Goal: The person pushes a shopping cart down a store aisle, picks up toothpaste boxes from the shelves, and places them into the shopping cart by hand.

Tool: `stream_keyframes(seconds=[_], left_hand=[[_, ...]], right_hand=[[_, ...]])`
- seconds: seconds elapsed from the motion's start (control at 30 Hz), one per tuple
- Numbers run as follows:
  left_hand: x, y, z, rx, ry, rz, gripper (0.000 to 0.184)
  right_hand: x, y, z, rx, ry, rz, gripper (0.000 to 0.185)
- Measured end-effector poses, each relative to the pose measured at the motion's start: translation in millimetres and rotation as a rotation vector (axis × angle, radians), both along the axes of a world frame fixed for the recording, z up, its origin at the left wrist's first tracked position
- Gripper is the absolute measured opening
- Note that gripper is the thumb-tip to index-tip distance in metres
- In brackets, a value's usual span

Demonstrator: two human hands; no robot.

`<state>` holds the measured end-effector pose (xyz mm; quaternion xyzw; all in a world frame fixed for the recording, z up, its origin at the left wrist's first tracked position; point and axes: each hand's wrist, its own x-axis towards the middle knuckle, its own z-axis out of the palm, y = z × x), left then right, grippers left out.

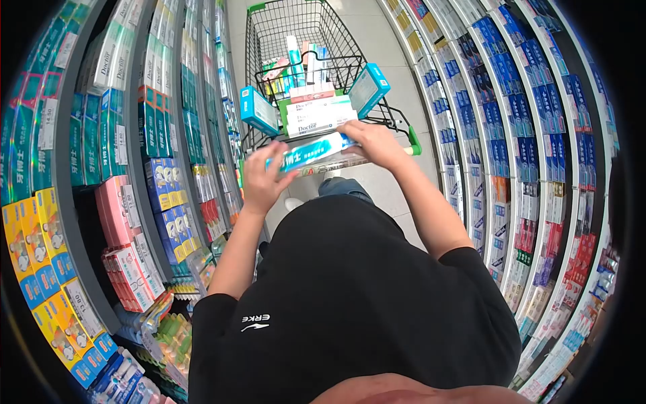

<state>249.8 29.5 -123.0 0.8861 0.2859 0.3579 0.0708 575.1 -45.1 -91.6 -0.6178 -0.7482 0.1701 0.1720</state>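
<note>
A teal and white toothpaste box [311,153] is held level between my two hands, over the near end of the shopping cart [296,27]. My left hand [264,176] grips its left end, fingers on top and thumb below. My right hand [372,143] has hold of its right end, beside a stack of white boxes [319,115] on the cart's near part. A blue box [260,111] leans at the left of the stack, and another blue box [369,91] leans at the right.
Several upright packages stand inside the cart's basket. Close on the left runs a shelf [76,161] of green, yellow and pink boxes. A shelf [562,168] with blue and red packs lines the right. Pale floor tiles [384,60] show between them.
</note>
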Motion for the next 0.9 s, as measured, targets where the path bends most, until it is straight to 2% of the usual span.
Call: stream_keyframes(seconds=[0.03, 0.1, 0.17, 0.23, 0.27, 0.3, 0.43, 0.53, 0.57, 0.6, 0.67, 0.73, 0.8, 0.83, 0.9], left_hand=[[0, 0, -9, -0.006, 0.005, 0.007, 0.058], [-3, 6, -28, -0.168, 0.034, 0.239, 0.070], [-4, 6, -41, -0.162, 0.115, 0.223, 0.067], [0, -4, -36, -0.456, 0.760, 0.118, 0.068], [-2, -4, -56, -0.302, 0.582, 0.153, 0.071], [-2, -2, -56, -0.305, 0.587, 0.160, 0.071], [6, 5, -49, -0.458, 0.766, 0.201, 0.079], [16, 20, -23, -0.633, 0.899, 0.201, 0.083], [21, 27, -18, -0.725, 0.961, 0.187, 0.084], [22, 32, -20, -0.729, 0.963, 0.190, 0.084], [21, 44, -23, -0.853, 1.011, 0.157, 0.086], [27, 54, -15, -0.918, 1.054, 0.150, 0.087], [32, 63, -14, -0.980, 1.087, 0.143, 0.088], [32, 67, -16, -1.014, 1.103, 0.120, 0.092], [36, 74, -18, -1.051, 1.111, 0.113, 0.097]], right_hand=[[8, 9, -10, 0.056, 0.035, -0.018, 0.050], [22, 29, -26, -0.029, 0.051, -0.135, 0.049], [34, 51, -50, -0.015, 0.054, -0.204, 0.049], [43, 77, -75, -0.062, 0.020, -0.216, 0.049], [48, 90, -87, -0.104, -0.022, -0.240, 0.049], [51, 101, -96, -0.107, -0.017, -0.233, 0.049], [63, 140, -141, -0.207, -0.100, -0.142, 0.044], [61, 151, -163, -0.288, -0.128, -0.185, 0.045], [59, 154, -172, -0.226, -0.128, -0.287, 0.047], [57, 157, -170, -0.163, -0.127, -0.388, 0.050], [59, 152, -164, -0.146, -0.113, -0.376, 0.054], [55, 130, -136, -0.133, -0.098, -0.368, 0.058], [55, 101, -109, -0.065, 0.032, -0.136, 0.053], [57, 85, -114, -0.001, 0.051, -0.080, 0.049], [55, 55, -90, -0.073, 0.100, -0.073, 0.035]])
